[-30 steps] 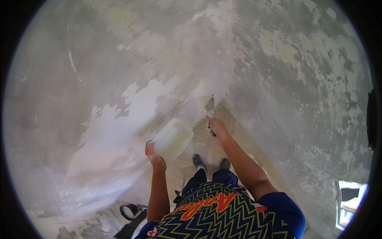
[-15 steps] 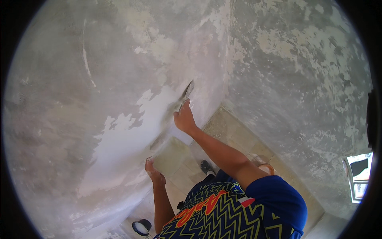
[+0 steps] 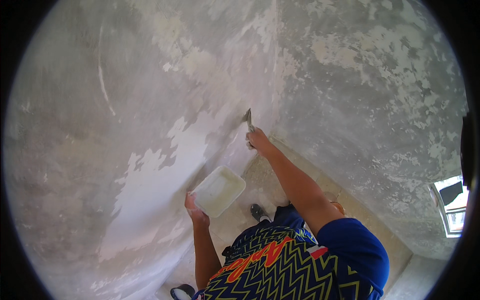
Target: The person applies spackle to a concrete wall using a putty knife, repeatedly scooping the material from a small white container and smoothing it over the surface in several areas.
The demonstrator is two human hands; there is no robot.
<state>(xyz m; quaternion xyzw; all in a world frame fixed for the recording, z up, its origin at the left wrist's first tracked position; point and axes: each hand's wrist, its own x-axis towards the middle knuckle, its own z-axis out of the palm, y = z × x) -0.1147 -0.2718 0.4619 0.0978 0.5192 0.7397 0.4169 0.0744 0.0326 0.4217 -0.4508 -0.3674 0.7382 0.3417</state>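
My right hand [image 3: 256, 140] is closed round the handle of a putty knife [image 3: 248, 117], its blade up against the grey, patchy wall [image 3: 150, 85] close to the corner. Lower and to the left, my left hand [image 3: 196, 206] grips the edge of a shallow whitish tray [image 3: 220, 192] with rounded corners. The tray is tilted so its inside shows; a pale film coats it. A smooth white patch of filler [image 3: 165, 175] spreads over the wall beside the tray.
A second wall [image 3: 360, 115], mottled grey and white, meets the first at the corner. Below lies a beige tiled floor [image 3: 290, 172]. A dark bucket [image 3: 183, 292] with white contents stands at the lower left. A small window [image 3: 452, 207] is at the far right.
My right hand has shifted right with the putty knife, toward the corner, and turned the blade. The tray in my left hand has tipped, showing its inside more plainly.
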